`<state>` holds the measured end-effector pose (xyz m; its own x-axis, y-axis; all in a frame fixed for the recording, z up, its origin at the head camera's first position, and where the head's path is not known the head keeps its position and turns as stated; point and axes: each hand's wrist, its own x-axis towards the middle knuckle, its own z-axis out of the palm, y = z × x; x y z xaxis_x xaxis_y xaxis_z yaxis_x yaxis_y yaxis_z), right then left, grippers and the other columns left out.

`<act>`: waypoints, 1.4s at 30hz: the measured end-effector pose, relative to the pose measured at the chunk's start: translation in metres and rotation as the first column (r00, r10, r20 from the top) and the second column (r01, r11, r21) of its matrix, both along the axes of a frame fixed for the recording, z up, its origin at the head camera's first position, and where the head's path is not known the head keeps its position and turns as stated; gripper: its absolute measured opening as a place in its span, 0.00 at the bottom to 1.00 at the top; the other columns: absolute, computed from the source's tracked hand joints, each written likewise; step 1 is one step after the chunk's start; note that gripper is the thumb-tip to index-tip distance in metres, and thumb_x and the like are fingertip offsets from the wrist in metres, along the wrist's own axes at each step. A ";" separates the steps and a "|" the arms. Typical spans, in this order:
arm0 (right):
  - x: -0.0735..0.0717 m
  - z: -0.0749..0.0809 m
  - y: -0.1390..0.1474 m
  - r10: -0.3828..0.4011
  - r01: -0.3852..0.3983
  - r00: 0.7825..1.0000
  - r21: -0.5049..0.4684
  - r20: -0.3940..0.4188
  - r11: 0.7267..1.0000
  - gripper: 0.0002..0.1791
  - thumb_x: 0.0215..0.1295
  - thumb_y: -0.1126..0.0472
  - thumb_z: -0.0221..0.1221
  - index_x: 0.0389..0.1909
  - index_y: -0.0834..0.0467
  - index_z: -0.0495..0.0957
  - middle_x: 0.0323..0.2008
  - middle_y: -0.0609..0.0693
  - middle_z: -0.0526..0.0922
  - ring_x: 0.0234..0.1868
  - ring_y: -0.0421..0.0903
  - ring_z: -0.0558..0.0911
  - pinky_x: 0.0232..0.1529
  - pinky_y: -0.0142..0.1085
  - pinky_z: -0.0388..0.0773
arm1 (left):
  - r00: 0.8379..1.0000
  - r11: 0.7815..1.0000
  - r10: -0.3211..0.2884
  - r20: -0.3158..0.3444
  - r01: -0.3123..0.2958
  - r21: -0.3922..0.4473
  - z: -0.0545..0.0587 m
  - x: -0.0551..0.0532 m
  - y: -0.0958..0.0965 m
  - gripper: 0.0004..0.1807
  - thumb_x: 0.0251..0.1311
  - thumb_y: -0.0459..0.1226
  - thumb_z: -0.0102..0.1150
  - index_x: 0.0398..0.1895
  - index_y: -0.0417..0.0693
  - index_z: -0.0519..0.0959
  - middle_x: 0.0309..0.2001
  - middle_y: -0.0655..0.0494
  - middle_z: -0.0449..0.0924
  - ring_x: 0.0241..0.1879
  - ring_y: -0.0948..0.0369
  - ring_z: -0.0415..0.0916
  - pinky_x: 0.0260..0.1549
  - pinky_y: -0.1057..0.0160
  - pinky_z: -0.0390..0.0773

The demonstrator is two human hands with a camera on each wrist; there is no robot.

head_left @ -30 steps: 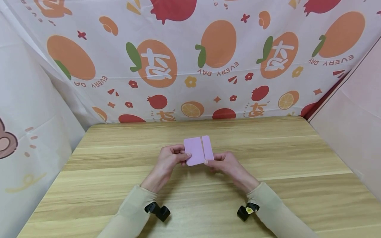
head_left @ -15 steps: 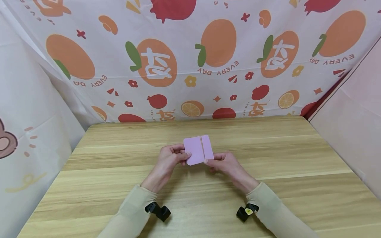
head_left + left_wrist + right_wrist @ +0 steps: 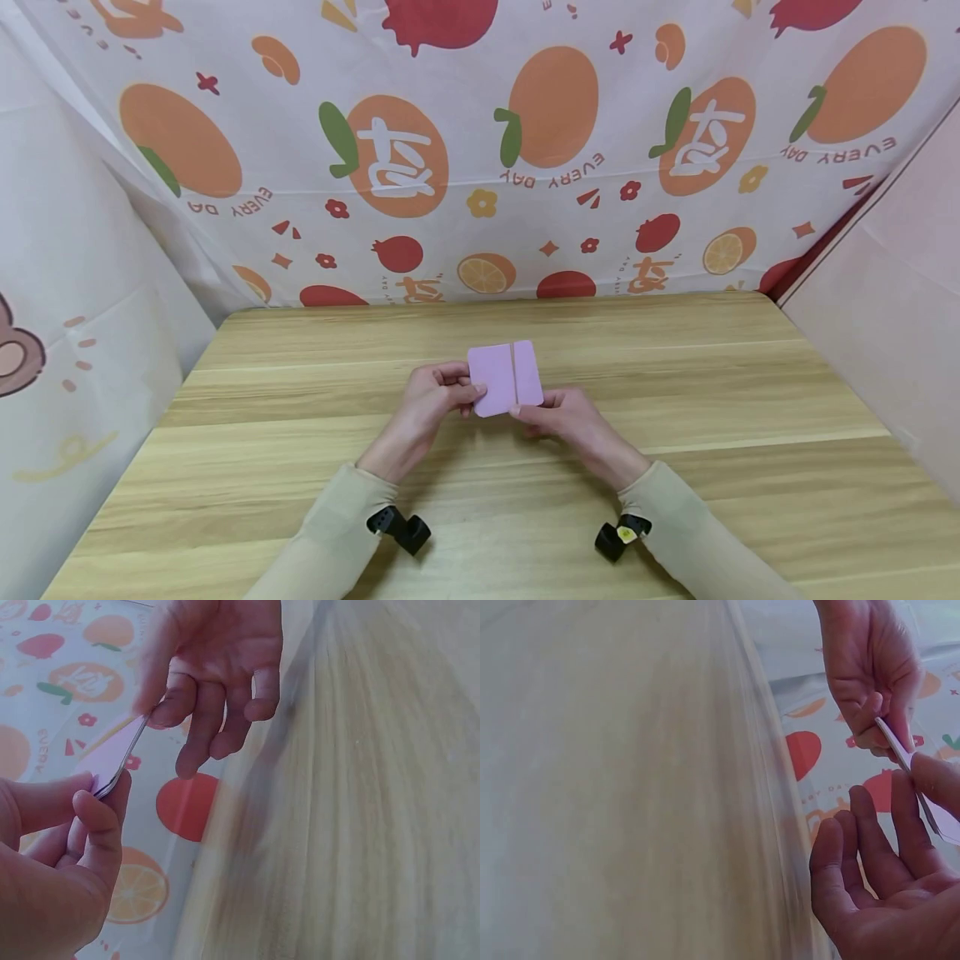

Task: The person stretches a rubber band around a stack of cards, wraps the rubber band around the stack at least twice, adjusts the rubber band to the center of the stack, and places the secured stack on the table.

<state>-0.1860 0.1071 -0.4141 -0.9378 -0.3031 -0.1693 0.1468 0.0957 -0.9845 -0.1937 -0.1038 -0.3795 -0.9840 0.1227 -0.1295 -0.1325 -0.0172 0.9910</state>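
A thin lilac square notebook (image 3: 492,379) with rounded corners is held up over the table in the head view. A narrow brownish band runs down its cover near the right side. My left hand (image 3: 426,407) pinches the left edge, thumb on the cover and fingers behind. At the lower right corner my right hand (image 3: 576,423) pinches it, the thumb tip by the band's lower end. Seen edge-on in the left wrist view, the notebook (image 3: 112,754) looks slim, with a dark line along its edge. The right hand's other fingers (image 3: 870,840) spread loosely below it.
The wood-grain table (image 3: 300,450) spreads under both forearms. Behind it hangs a white cloth (image 3: 480,150) printed with fruit, and more pale cloth (image 3: 82,250) closes off the left side. Black wrist cameras (image 3: 400,529) sit on both sleeves.
The notebook has shifted very slightly right in the head view, and the right thumb lies a little farther left on it. Both hands keep their grip.
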 end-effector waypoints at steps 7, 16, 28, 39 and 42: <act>-0.003 0.001 0.004 -0.003 0.002 1.000 0.021 0.004 1.000 0.20 0.60 0.57 0.68 0.47 0.68 0.83 0.42 0.57 0.85 0.37 0.50 0.83 0.44 0.43 0.81 | 0.999 0.999 -0.037 0.012 0.037 -0.001 -0.002 -0.001 -0.002 0.10 0.55 0.24 0.63 0.41 0.28 0.79 0.27 0.52 0.77 0.26 0.61 0.71 0.27 0.65 0.72; -0.007 0.007 0.013 -0.033 0.039 0.993 0.045 -0.116 0.998 0.23 0.62 0.56 0.66 0.55 0.63 0.79 0.48 0.55 0.83 0.46 0.47 0.80 0.48 0.38 0.77 | 0.994 0.993 -0.112 0.013 0.113 -0.025 -0.006 0.001 -0.001 0.08 0.55 0.26 0.65 0.38 0.31 0.80 0.25 0.52 0.77 0.23 0.61 0.71 0.25 0.66 0.72; -0.007 0.016 0.019 -0.111 0.152 0.928 0.090 -0.354 0.984 0.17 0.68 0.58 0.61 0.56 0.57 0.79 0.53 0.52 0.80 0.56 0.49 0.75 0.52 0.42 0.76 | 0.982 0.981 -0.187 0.004 0.187 -0.049 -0.010 0.003 0.001 0.08 0.56 0.28 0.64 0.36 0.30 0.79 0.24 0.53 0.78 0.21 0.61 0.70 0.25 0.66 0.72; -0.009 0.018 0.019 -0.126 0.163 0.902 0.055 -0.412 0.985 0.12 0.67 0.61 0.63 0.49 0.61 0.82 0.51 0.51 0.81 0.52 0.48 0.77 0.49 0.41 0.77 | 0.975 0.974 -0.223 0.012 0.223 -0.036 -0.015 0.003 0.004 0.10 0.60 0.30 0.63 0.40 0.28 0.80 0.25 0.53 0.80 0.18 0.63 0.70 0.23 0.68 0.73; -0.009 0.019 0.019 -0.125 0.164 0.904 0.060 -0.409 0.985 0.10 0.66 0.63 0.63 0.46 0.63 0.83 0.53 0.54 0.81 0.54 0.50 0.77 0.51 0.43 0.77 | 0.974 0.974 -0.225 0.021 0.225 -0.035 -0.014 0.003 0.005 0.10 0.62 0.31 0.62 0.39 0.28 0.81 0.23 0.53 0.80 0.17 0.63 0.71 0.23 0.67 0.73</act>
